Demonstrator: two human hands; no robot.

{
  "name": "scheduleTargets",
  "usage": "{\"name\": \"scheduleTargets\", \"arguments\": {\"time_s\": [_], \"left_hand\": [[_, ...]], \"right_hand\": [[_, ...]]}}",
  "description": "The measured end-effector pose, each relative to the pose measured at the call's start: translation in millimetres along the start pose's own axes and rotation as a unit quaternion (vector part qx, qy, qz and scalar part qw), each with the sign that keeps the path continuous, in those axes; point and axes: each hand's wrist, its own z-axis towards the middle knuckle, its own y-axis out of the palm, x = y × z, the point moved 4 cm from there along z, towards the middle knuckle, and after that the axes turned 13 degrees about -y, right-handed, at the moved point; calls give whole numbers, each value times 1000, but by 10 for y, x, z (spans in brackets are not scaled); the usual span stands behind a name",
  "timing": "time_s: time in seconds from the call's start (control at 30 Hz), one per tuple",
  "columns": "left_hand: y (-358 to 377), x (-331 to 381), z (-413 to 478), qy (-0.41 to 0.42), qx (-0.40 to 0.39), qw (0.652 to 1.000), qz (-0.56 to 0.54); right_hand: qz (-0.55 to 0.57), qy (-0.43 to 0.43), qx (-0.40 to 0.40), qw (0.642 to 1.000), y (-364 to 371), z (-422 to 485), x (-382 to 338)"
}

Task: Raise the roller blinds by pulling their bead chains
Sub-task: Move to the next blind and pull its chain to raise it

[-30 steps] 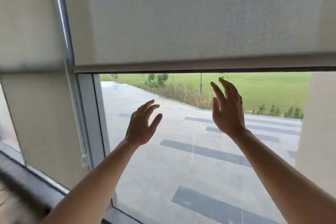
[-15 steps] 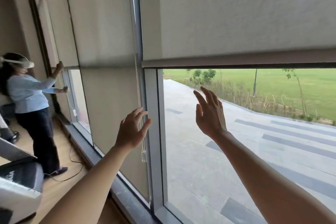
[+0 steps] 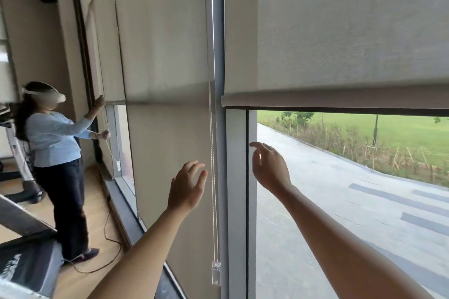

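I count two hands raised in front of me, both with fingers spread and holding nothing; my left hand (image 3: 187,187) hangs just left of the bead chain (image 3: 213,177), close to it but apart; my right hand (image 3: 269,167) is up before the glass, right of the grey window frame (image 3: 237,201). I see three roller blinds: the right blind (image 3: 340,31) is partly raised, its bottom bar (image 3: 335,98) above a strip of open view; the middle blind (image 3: 167,128) hangs low toward the floor; the far blind (image 3: 107,56) is at the left. The one chain near me runs down along the frame's left edge to a clear weight (image 3: 215,274) at its lower end. One other person (image 3: 57,153) stands at the far blind, both hands on a second chain (image 3: 110,145). A black case (image 3: 26,267) at lower left carries white lettering too blurred to read.
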Motion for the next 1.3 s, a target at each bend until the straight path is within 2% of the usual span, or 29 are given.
{"name": "scheduleTargets", "arguments": {"time_s": [0.17,0.33,0.5,0.63,0.8,0.9,1.07,1.17,1.3], "left_hand": [[426,-94,649,-22,16,997,-69],[653,-79,1237,-84,5,975,-208],[765,-53,1562,-28,-31,947,-318],[797,-151,1684,14,-70,932,-355],[709,-359,1766,46,-112,909,-399],[624,-418,1764,74,-113,906,-400],[534,-575,1770,54,-120,890,-436],[427,-629,1773,72,-94,895,-430],[267,-689,1655,115,-39,899,-420]], "right_hand": [[134,100,-13,986,596,610,124],[180,90,6,980,894,1138,58],[185,82,48,978,1058,1435,-71],[200,125,85,968,1250,1550,-146],[137,171,163,962,1415,1566,-334],[174,210,153,950,1469,1558,-439],[128,238,149,951,1482,1574,-604],[116,234,156,953,1503,1583,-753],[107,215,228,944,1478,1656,-940]]}}
